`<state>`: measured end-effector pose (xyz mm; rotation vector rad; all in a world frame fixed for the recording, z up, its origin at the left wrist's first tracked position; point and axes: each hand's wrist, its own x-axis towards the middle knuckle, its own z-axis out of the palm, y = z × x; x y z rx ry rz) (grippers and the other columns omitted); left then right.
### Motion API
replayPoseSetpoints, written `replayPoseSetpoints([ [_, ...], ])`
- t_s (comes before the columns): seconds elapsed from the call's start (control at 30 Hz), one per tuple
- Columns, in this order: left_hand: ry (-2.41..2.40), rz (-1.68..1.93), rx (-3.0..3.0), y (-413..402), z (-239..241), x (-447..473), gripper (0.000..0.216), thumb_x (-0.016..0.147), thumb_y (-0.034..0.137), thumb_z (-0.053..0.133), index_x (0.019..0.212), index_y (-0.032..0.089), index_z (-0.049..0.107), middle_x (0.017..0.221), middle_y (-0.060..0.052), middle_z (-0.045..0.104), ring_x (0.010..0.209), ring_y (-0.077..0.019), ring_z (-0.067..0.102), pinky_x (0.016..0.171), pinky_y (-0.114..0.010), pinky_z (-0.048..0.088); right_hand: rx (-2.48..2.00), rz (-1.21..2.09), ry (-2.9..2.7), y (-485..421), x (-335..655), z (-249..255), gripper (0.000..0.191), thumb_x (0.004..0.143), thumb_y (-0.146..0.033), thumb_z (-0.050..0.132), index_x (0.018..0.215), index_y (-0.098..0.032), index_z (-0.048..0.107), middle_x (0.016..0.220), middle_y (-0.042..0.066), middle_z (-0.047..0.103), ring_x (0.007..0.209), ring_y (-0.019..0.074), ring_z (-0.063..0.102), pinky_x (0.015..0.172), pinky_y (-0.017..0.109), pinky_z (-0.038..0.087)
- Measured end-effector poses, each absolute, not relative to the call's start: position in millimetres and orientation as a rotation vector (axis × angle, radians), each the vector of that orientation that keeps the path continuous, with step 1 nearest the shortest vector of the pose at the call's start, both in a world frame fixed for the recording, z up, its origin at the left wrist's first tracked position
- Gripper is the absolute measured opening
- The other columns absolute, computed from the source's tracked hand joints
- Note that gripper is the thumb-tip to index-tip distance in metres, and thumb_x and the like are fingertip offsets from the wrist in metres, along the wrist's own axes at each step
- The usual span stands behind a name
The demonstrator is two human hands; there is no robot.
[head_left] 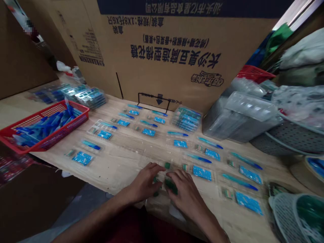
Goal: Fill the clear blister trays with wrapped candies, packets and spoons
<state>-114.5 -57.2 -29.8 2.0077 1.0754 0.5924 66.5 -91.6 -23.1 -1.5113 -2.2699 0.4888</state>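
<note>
My left hand [145, 182] and my right hand [184, 192] rest close together at the near edge of a wooden table [121, 162]. Both curl their fingers around small dark green pieces [170, 185] that lie between them. One more green piece [167, 165] sits just beyond my fingertips. Several clear blister trays, each with a blue pen [202, 158] and a blue card [201, 172], are laid out in rows across the table in front of my hands.
A red basket [76, 125] full of blue pens stands at the left. Stacks of filled trays [186, 118] and empty clear trays [243, 114] stand at the back, before a big cardboard box [177, 50]. Mesh baskets [291, 216] sit at the right.
</note>
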Motion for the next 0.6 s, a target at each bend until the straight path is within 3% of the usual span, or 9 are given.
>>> replayPoseSetpoints([
  [0.23,0.982,0.636,1.833,-60,-24,-111,0.044,0.062,0.001,0.056,0.103,0.017,0.062,0.100,-0.006,0.067,0.095,-0.0205,0.058,0.085,-0.033,0.044,-1.380,0.554,-2.078,-92,59,-27,0.021,0.076,-0.007,0.054,0.091,-0.020,0.058,0.086,0.004,0.063,0.083,0.0209,0.056,0.076,0.035,0.044],
  [0.4,0.942,0.789,1.414,-62,-22,-113,0.028,0.068,0.009,0.058,0.095,0.015,0.061,0.070,0.001,0.062,0.066,-0.0122,0.056,0.064,-0.023,0.042,-1.269,0.668,-1.763,-94,58,-22,0.011,0.082,-0.014,0.051,0.084,-0.021,0.058,0.083,0.003,0.062,0.081,0.0168,0.060,0.071,0.027,0.047],
  [0.6,0.891,0.835,1.204,-64,-26,-119,0.024,0.070,0.021,0.068,0.091,0.014,0.060,0.070,0.000,0.060,0.065,-0.0106,0.055,0.063,-0.022,0.041,-1.213,0.810,-1.694,-99,42,-28,0.012,0.077,-0.012,0.055,0.083,-0.020,0.061,0.079,0.001,0.063,0.072,0.0140,0.060,0.064,0.022,0.048],
])
